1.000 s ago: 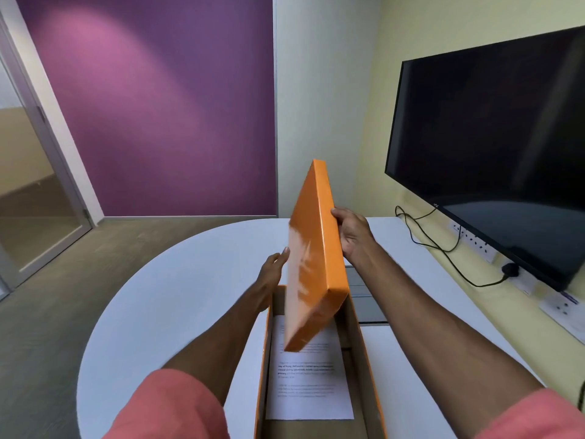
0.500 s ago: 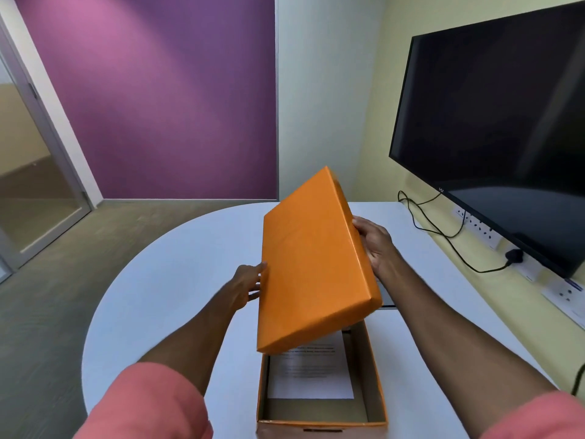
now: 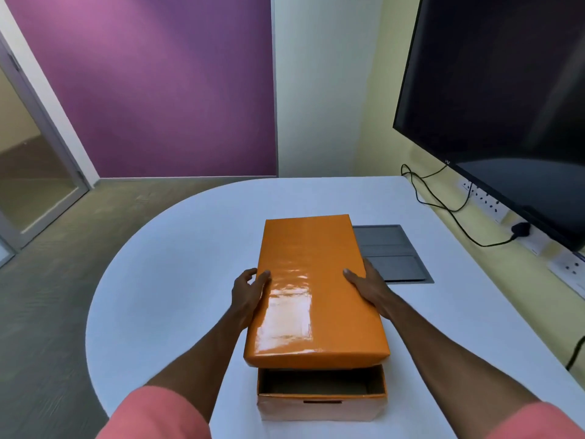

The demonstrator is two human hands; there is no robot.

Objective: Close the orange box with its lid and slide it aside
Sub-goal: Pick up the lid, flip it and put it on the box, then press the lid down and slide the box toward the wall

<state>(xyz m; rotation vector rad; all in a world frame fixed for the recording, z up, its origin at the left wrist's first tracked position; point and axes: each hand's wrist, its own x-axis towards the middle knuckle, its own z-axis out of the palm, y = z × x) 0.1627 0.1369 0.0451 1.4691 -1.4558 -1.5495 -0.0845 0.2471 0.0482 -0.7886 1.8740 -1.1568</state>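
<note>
On either long edge of the orange lid, the fingers are wrapped around cardboard: the left hand has its thumb lying on the glossy top near the left edge, with the other fingers curled down the side, and the right hand mirrors it, thumb on top near the right edge and the rest of the fingers hidden beyond that side. Both hands grip the lid between them, roughly at the middle of its length.

Held almost flat, top side up, the lid sits above the orange box. Its near end is raised clear of the box, leaving a gap through which the brown inside of the box shows; whether the far end touches the box cannot be told. A dark slot shows in the near wall of the box.

Forearms run back from the hands to pink sleeves at the bottom corners of the view. Box and arms are over a white table with a rounded end. Just beside the lid on the right, a grey panel lies flush in the tabletop. Further right, a large black screen hangs on the yellow wall, with black cables trailing to wall sockets.
</note>
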